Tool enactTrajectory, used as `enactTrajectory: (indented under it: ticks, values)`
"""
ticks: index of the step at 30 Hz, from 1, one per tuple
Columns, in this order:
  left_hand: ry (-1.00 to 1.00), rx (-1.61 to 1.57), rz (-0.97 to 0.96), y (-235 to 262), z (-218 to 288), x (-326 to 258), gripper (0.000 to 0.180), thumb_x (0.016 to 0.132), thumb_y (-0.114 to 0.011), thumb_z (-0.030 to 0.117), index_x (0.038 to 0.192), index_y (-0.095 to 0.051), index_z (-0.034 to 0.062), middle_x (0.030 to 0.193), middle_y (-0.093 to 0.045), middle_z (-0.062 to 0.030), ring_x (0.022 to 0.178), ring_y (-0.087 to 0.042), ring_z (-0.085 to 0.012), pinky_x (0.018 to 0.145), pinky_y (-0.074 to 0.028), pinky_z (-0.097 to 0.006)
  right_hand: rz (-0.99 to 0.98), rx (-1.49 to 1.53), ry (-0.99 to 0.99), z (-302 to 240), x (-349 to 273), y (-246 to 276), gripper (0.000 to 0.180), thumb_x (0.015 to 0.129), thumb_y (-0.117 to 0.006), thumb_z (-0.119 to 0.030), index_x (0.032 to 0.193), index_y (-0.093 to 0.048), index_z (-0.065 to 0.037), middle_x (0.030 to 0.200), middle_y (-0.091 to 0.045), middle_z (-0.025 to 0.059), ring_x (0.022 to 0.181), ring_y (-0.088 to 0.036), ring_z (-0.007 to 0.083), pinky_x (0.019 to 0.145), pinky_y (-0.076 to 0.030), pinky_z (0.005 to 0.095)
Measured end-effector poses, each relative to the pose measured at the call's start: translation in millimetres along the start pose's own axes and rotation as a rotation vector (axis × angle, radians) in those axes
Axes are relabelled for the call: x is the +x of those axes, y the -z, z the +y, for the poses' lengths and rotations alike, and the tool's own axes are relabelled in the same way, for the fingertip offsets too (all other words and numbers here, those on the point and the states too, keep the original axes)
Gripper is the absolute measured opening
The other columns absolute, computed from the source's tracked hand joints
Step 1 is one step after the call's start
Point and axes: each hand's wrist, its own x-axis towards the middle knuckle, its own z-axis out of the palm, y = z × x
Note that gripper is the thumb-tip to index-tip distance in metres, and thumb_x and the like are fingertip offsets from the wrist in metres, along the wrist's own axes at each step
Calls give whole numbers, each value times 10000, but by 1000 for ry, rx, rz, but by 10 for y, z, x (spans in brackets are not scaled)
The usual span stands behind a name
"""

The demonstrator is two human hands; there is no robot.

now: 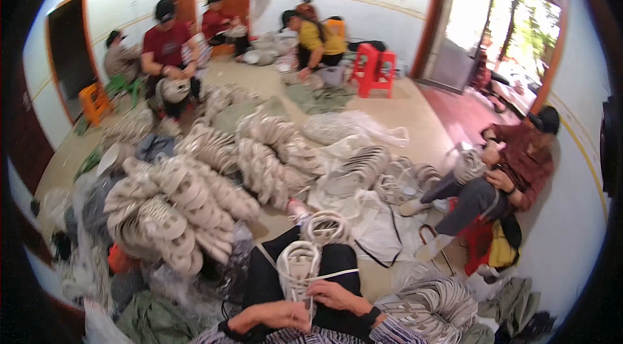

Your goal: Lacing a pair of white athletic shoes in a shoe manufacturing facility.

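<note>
A pale beige shoe upper [298, 266] lies across my lap, its eyelet side turned up. A white lace [337, 274] stretches out from it to both sides over my dark trousers. At the end of the upper closest to me, my left hand [279, 315] is closed, fingertips bent against it; whether they also pinch lace is too small to tell. My right hand [339, 296] grips the upper's right edge with curled fingers, just beside the left. Another beige shoe upper [326, 227] rests just beyond, near my knees.
Large piles of nested shoe uppers [175, 208] spread ahead and left; another stack [431, 308] sits by my right side. A seated person [519, 169] works at the right wall. Other people work farther back, near red stools [374, 70]. Plastic bags [182, 305] lie at left.
</note>
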Motion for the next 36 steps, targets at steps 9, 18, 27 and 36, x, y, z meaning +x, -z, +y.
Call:
enactTrajectory:
  ticks: [9,18,27,36]
  values:
    - [707,-4,321,332,-126,-193,384,900,-505,353,851,-647,-1,682,-629,-76,588,-585,-157,595,-449,-287,-330,357,-320,-495,106,93,183,877,-547,-134,1011,-609,-26,936,-616,69,770,-552,152,718,-467,275]
    - [428,1,58,-35,-906,-39,385,853,-549,347,891,-651,-23,768,-655,-112,733,-622,-209,699,-486,-331,-225,395,144,-1579,400,203,254,869,-551,-233,865,-654,-1,760,-642,144,680,-598,237,626,-467,332]
    - [368,-321,118,164,1164,-32,241,924,-509,208,805,-616,29,580,-491,8,515,-418,-64,464,-291,-216,-12,302,-88,-140,60,-34,265,944,-464,-248,1025,-570,-20,961,-563,75,865,-530,165,736,-429,295]
    - [364,-643,314,213,1101,-309,303,890,-545,225,761,-606,-43,612,-565,-80,495,-498,-144,456,-376,-247,-17,289,-602,-521,-381,113,336,927,-495,-314,868,-604,-1,705,-582,62,675,-528,145,673,-440,295]
